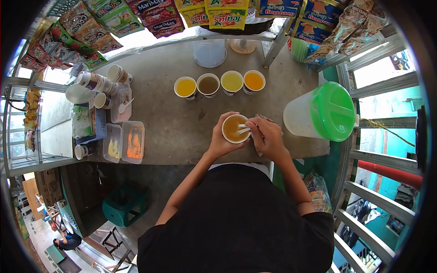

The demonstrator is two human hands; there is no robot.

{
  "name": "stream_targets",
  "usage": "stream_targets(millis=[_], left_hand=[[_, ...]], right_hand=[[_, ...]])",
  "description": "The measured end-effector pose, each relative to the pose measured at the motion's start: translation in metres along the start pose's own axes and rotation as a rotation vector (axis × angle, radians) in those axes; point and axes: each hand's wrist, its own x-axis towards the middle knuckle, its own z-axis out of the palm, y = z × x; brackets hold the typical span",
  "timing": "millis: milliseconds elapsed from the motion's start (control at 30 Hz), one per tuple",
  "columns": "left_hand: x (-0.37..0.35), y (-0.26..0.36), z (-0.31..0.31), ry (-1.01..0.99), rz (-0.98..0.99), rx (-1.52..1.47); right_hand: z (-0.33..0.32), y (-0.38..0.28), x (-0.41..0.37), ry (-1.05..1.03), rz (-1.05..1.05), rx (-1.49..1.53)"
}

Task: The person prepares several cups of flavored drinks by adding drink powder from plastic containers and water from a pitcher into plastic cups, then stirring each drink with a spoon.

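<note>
My left hand is wrapped around a paper cup filled with an amber drink, held close over the table near its front edge. In my right hand is a white plastic spoon, gripped from above and dipping into that drink; its lower end is hidden in the liquid. A crumpled wrapper-like thing shows beneath my right hand. Beyond my hands stands a row of several paper cups, among them a yellow drink, a brown one and an orange one.
A big container with a green lid stands on the right. On the left are stacked paper cups and plastic tubs of orange powder and yellow powder. Drink sachets hang overhead. A green stool is below the table.
</note>
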Motion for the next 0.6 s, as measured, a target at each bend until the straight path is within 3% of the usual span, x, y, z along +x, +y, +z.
stream_targets(millis=[167, 267, 367, 533, 600], left_hand=[[0.0005, 0.0011, 0.0005, -0.008, -0.009, -0.028], [0.001, 0.0023, 0.0002, 0.003, 0.002, -0.001], [0.0013, 0.0025, -0.0003, 0.006, 0.004, 0.001], [0.0016, 0.0043, -0.001, 0.017, -0.009, -0.026], [0.0016, 0.0025, -0.0008, 0.017, -0.005, -0.016]], right_hand=[[-0.0003, 0.0004, -0.0006, -0.036, 0.02, 0.007], [-0.0001, 0.0005, -0.0002, 0.047, -0.001, 0.012], [-0.0023, -0.0029, -0.0013, -0.057, 0.05, -0.035], [0.0039, 0.0004, -0.0012, 0.089, 0.026, -0.024], [0.0008, -0.0022, -0.0008, 0.031, 0.04, -0.012]])
